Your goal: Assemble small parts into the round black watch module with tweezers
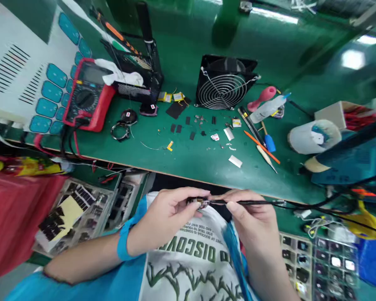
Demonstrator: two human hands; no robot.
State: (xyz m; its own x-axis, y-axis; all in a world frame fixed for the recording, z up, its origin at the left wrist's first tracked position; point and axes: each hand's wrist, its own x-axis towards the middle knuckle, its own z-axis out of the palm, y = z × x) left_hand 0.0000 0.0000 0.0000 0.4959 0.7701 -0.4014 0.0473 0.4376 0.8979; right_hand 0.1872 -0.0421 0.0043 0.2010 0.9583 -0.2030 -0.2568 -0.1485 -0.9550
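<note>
Close to my body, past the bench's front edge, my left hand [175, 211] pinches a small dark electronic part [198, 201] between thumb and fingers. Its details are too small to make out, and the fingers cover some of it. My right hand [253, 217] is closed around slim black tweezers [247, 202], held nearly level. Their tips point left and meet the part, or come very near it.
Loose components, a cooling fan [222, 90] and a red multimeter [86, 96] stand on the green bench [122, 148]. Hand tools, including an orange stick [261, 146], lie right of centre. A white cup [315, 136] stands farther right. Compartment trays [319, 267] flank my body.
</note>
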